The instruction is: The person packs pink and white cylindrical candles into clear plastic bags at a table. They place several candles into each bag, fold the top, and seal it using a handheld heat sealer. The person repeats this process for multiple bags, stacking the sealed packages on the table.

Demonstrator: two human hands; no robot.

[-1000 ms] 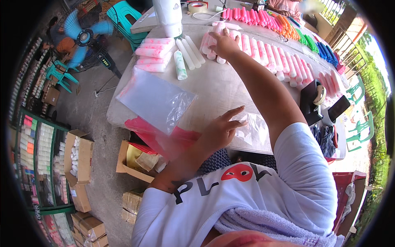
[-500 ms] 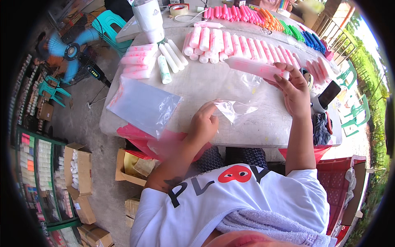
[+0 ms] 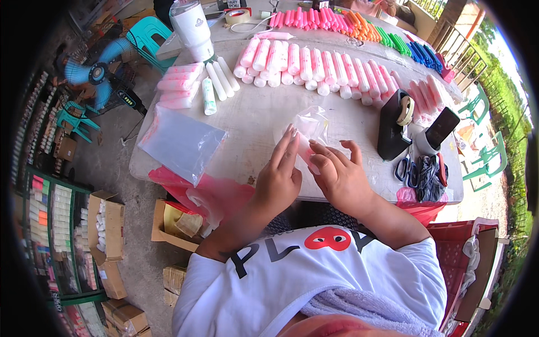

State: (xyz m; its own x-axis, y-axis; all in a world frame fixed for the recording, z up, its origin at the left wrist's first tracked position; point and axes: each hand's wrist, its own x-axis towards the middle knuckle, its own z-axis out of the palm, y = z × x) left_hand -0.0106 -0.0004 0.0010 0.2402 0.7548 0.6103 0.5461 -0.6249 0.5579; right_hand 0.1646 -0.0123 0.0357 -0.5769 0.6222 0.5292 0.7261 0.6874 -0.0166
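In the middle of the near table, a white-and-pink candle (image 3: 305,150) lies tilted between my two hands, partly hidden by fingers. Clear plastic film (image 3: 314,122) spreads at its far end. My left hand (image 3: 281,175) presses its closed fingers along the candle's left side. From the right, my right hand (image 3: 341,177) grips it with thumb and forefinger, the other fingers bent and raised. Left of my hands is a stack of flat clear plastic bags (image 3: 182,143). Beyond them lies a long piled row of similar pink-and-white candles (image 3: 306,63).
A black tape dispenser (image 3: 393,126), scissors (image 3: 406,170) and a phone (image 3: 443,129) on a white holder stand right. Wrapped candle packs (image 3: 178,84), loose white candles (image 3: 219,78) and a tumbler (image 3: 193,31) stand left. Coloured slim candles (image 3: 359,25) line the back. A fan (image 3: 98,73) turns beside the table.
My right hand has brought the candle down and left from above the table's right side onto the film. My left hand has moved onto it. The tape dispenser now shows fully.
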